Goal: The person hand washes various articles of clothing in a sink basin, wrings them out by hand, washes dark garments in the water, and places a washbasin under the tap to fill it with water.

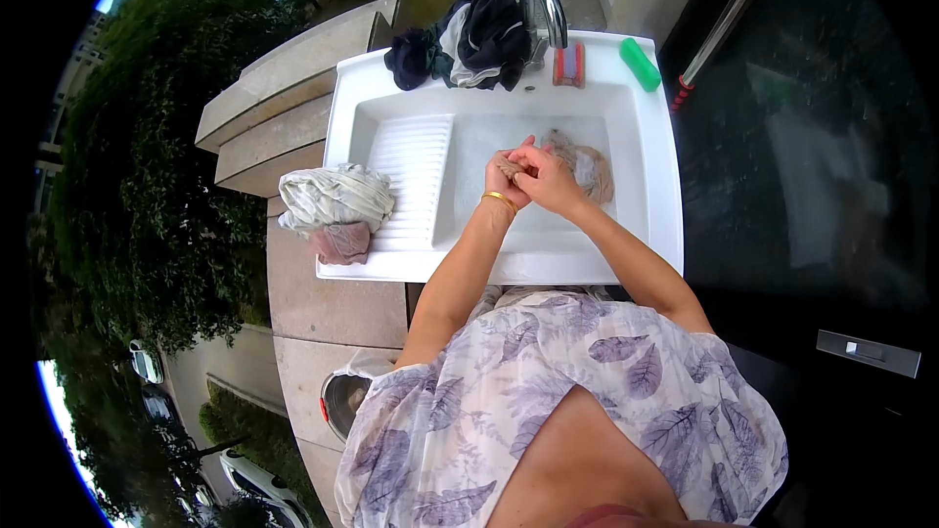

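Over the water in the white laundry sink (646,186), my two hands meet around a small bunched beige cloth (510,168). My left hand (501,181), with a gold bangle at its wrist, is closed around it. The fingers of my right hand (550,181) are closed on the same cloth from the right side. Its exact kind is hidden by my fingers. Just right of my right hand, more wet cloth (593,174), beige and white, lies in the cloudy water. The sink's ribbed washboard (416,171) slopes to the left of my hands.
White wrung clothes (337,198) and a pinkish cloth (340,242) lie at the left rim. Dark clothes (489,34) are piled behind, beside the faucet (545,5). A red-edged brush or sponge (568,66) and a green object (640,65) sit on the back rim.
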Demonstrator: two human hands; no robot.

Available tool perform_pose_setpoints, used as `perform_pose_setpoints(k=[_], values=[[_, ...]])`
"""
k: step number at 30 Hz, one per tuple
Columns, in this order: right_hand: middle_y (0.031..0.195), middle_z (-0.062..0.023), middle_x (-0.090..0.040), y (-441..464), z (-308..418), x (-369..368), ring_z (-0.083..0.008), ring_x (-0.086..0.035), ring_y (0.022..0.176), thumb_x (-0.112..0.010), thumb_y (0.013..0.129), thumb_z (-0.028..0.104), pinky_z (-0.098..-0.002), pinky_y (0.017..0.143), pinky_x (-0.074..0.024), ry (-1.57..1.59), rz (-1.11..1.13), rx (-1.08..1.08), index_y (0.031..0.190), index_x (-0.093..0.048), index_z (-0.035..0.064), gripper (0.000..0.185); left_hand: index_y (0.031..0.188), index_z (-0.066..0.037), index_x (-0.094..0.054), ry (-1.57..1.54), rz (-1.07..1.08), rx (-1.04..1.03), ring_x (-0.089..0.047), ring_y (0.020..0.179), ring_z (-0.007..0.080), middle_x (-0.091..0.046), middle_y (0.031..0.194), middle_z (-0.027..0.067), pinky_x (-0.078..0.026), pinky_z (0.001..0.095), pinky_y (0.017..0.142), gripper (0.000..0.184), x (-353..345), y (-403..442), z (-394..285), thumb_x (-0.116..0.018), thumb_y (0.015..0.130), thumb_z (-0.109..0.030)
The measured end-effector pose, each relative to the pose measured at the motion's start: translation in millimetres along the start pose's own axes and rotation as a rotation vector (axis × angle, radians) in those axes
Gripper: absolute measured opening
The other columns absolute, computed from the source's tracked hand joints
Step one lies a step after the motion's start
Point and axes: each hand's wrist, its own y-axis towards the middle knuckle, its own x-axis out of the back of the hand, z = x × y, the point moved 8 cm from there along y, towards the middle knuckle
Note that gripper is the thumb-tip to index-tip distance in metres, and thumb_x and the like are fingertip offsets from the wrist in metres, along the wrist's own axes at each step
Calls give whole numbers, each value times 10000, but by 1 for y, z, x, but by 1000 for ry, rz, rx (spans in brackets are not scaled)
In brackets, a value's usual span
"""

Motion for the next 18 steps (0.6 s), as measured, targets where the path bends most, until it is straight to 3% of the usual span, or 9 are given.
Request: perform_pose_setpoints(k=[2, 5, 8, 11, 14, 17, 18], values=[[739, -59, -581, -3, 2, 10, -237, -535, 793, -576, 704, 47, -353, 738, -408, -425, -136, 279, 756, -609, 51, 61, 1185, -83, -501, -226, 143, 150, -464, 1142, 332, -505, 1217, 185, -354, 476, 984, 470, -5, 4, 9, -259, 950, -410], [728, -53, -542, -12, 16, 18, -252, -498, 821, -608, 684, 116, -395, 753, -354, -680, -188, 373, 699, -615, 88, 33, 1148, -101, -519, -7, 52, 70, -491, 1108, 298, -519, 1180, 159, -399, 446, 946, 384, -27, -20, 7, -316, 930, -343], [741, -28, -533, -25, 31, -4, -208, -493, 873, -594, 689, 117, -407, 770, -322, -701, 39, 487, 640, -606, 111, 51, 1098, -82, -549, 98, -43, -57, -530, 1065, 266, -551, 1131, 151, -434, 415, 918, 344, -13, -7, -1, -357, 937, -317], [760, -6, -542, -16, 3, -6, -198, -473, 942, -586, 689, 109, -444, 804, -305, -795, 25, 487, 673, -614, 119, 34, 1078, -65, -549, 222, 173, 150, -571, 1008, 231, -581, 1081, 131, -467, 380, 885, 320, -20, -4, 19, -400, 939, -312], [795, 14, -568, -16, 5, 4, -200, -458, 1003, -576, 696, 105, -460, 841, -291, -897, -59, 530, 733, -618, 113, 56, 1061, -55, -551, 265, 48, 167, -595, 962, 220, -601, 1045, 115, -493, 368, 849, 349, -13, -10, 25, -405, 941, -349], [797, 8, -568, -16, 12, 4, -186, -504, 934, -595, 702, 107, -455, 847, -285, -847, -27, 346, 776, -599, 103, 74, 1097, -54, -531, 242, 29, 199, -560, 1046, 240, -569, 1122, 116, -447, 406, 923, 432, -4, -4, 28, -359, 944, -420], [830, 5, -579, -19, 17, 2, -195, -500, 957, -597, 702, 106, -460, 858, -281, -849, -5, 393, 786, -602, 100, 85, 1107, -58, -526, 233, 20, 207, -548, 1068, 247, -561, 1141, 114, -427, 418, 950, 442, -6, -7, 30, -349, 945, -428]])
